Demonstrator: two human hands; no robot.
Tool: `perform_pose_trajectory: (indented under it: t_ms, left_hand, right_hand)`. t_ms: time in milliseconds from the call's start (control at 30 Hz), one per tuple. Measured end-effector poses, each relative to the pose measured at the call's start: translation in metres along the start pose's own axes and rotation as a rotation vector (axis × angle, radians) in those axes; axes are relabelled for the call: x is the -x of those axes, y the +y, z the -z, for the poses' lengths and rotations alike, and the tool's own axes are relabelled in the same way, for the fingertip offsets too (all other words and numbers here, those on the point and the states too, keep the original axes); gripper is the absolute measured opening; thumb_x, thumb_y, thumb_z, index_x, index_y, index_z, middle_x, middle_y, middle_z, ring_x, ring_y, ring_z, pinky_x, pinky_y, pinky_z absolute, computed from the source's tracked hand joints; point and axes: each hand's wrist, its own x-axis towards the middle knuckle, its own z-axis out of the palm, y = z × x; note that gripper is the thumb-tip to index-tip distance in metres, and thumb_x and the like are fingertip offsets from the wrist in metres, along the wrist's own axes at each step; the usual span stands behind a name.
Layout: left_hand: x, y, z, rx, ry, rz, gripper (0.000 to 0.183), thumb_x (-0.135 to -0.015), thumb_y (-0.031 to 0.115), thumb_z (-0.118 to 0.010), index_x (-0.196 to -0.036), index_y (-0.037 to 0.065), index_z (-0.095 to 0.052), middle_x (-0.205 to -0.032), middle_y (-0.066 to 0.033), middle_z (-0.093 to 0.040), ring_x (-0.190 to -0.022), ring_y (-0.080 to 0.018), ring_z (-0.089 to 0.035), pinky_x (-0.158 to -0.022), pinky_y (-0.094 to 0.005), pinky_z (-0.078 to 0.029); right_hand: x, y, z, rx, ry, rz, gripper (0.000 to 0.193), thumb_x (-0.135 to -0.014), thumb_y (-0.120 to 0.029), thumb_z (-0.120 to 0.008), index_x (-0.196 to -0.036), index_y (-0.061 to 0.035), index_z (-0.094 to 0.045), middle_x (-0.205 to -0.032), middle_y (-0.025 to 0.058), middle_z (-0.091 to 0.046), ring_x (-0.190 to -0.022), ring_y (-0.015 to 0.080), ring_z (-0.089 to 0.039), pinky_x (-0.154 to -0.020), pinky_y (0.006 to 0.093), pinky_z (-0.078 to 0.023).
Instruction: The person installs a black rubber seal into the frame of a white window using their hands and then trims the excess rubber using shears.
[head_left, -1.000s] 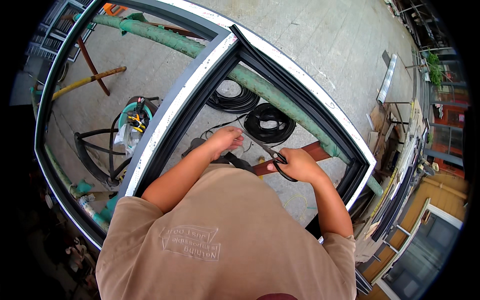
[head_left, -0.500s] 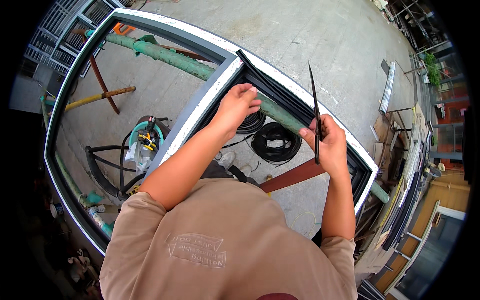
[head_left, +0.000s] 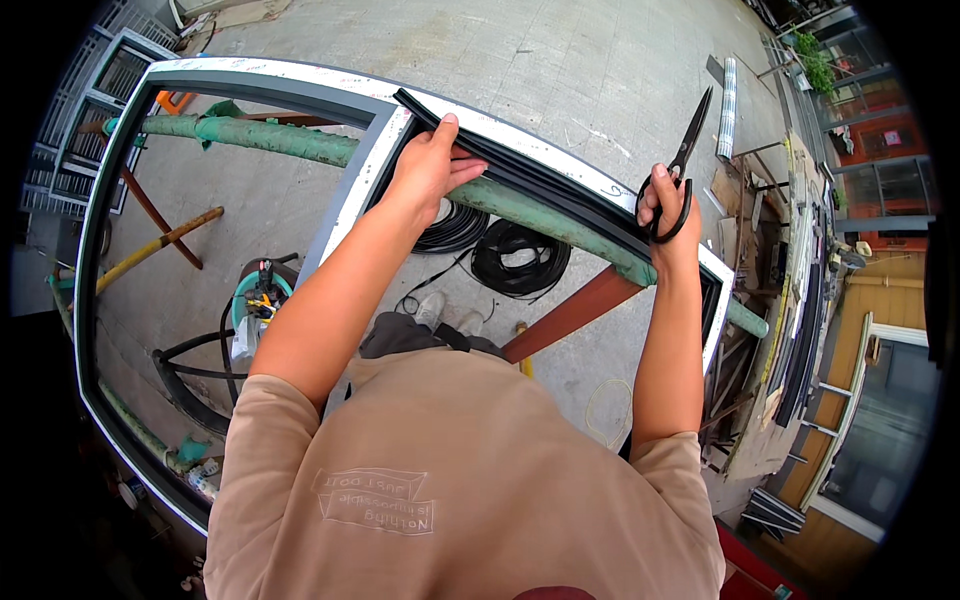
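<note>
A large white-and-grey window frame [head_left: 270,72] lies flat before me, with a crossbar dividing it. Along the far side of its right opening runs a black rubber sealing strip [head_left: 540,190], its loose end sticking up over the crossbar corner. My left hand [head_left: 425,175] is at this end, thumb on one side of the strip and fingers on the other, pinching it. In my right hand [head_left: 675,225] are black-handled scissors [head_left: 690,140], held above the frame's right part. Their blades point away from me and look closed or nearly so.
Green pipes [head_left: 270,138] and a brown metal beam [head_left: 570,315] are under the frame. Coils of black strip [head_left: 520,258] lie on the floor near my shoes. A teal bucket of tools [head_left: 262,295] stands at left. Long stacked profiles [head_left: 805,320] lie at right.
My left hand has moved onto the strip near its loose end. My right hand has risen outward, and the scissors have turned to point away to the right. The view has shifted.
</note>
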Motion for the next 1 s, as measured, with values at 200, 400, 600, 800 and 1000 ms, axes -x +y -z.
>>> perform_pose_trajectory:
  t_ms: [200, 400, 600, 800, 1000]
  left_hand:
    - [0.004, 0.003, -0.005, 0.088, 0.010, 0.020, 0.048, -0.119, 0.043, -0.054, -0.134, -0.003, -0.053, -0.111, -0.0164, -0.063, -0.103, -0.0349, -0.077, -0.096, -0.0441, -0.070]
    - [0.000, 0.002, -0.014, 0.091, -0.042, 0.016, 0.048, -0.119, 0.043, -0.053, -0.129, -0.004, -0.050, -0.111, -0.0192, -0.063, -0.098, -0.0357, -0.079, -0.088, -0.0408, -0.072]
    - [0.001, 0.006, -0.015, 0.123, -0.052, 0.069, 0.049, -0.119, 0.043, -0.055, -0.130, -0.004, -0.055, -0.110, -0.0212, -0.069, -0.096, -0.0340, -0.081, -0.088, -0.0396, -0.071]
    - [-0.001, 0.006, -0.014, 0.129, -0.081, 0.069, 0.049, -0.119, 0.043, -0.055, -0.126, -0.006, -0.057, -0.107, -0.0210, -0.072, -0.093, -0.0324, -0.081, -0.086, -0.0394, -0.070]
    - [-0.002, 0.004, -0.015, 0.107, -0.053, 0.056, 0.049, -0.118, 0.043, -0.055, -0.123, -0.006, -0.057, -0.104, -0.0202, -0.071, -0.091, -0.0321, -0.081, -0.083, -0.0385, -0.070]
  right_hand:
    - [-0.007, 0.004, -0.001, -0.180, 0.018, -0.013, 0.033, -0.107, -0.037, -0.076, -0.094, -0.0138, -0.058, -0.075, -0.0009, -0.052, -0.063, 0.0125, -0.053, -0.057, 0.0297, -0.041]
    - [0.000, 0.012, 0.003, -0.131, 0.013, 0.091, 0.031, -0.108, -0.036, -0.073, -0.095, -0.0142, -0.055, -0.076, -0.0003, -0.050, -0.062, 0.0125, -0.051, -0.055, 0.0292, -0.040]
    - [-0.002, 0.015, 0.001, -0.131, 0.057, 0.115, 0.027, -0.108, -0.035, -0.074, -0.099, -0.0147, -0.059, -0.076, -0.0001, -0.052, -0.062, 0.0123, -0.052, -0.055, 0.0285, -0.040]
    - [-0.006, 0.018, 0.007, -0.135, 0.051, 0.109, 0.030, -0.108, -0.037, -0.073, -0.097, -0.0135, -0.058, -0.075, -0.0002, -0.052, -0.061, 0.0126, -0.052, -0.054, 0.0289, -0.039]
    - [-0.003, 0.015, 0.002, -0.135, 0.055, 0.112, 0.028, -0.109, -0.035, -0.072, -0.097, -0.0145, -0.058, -0.075, -0.0006, -0.052, -0.061, 0.0128, -0.052, -0.055, 0.0297, -0.040]
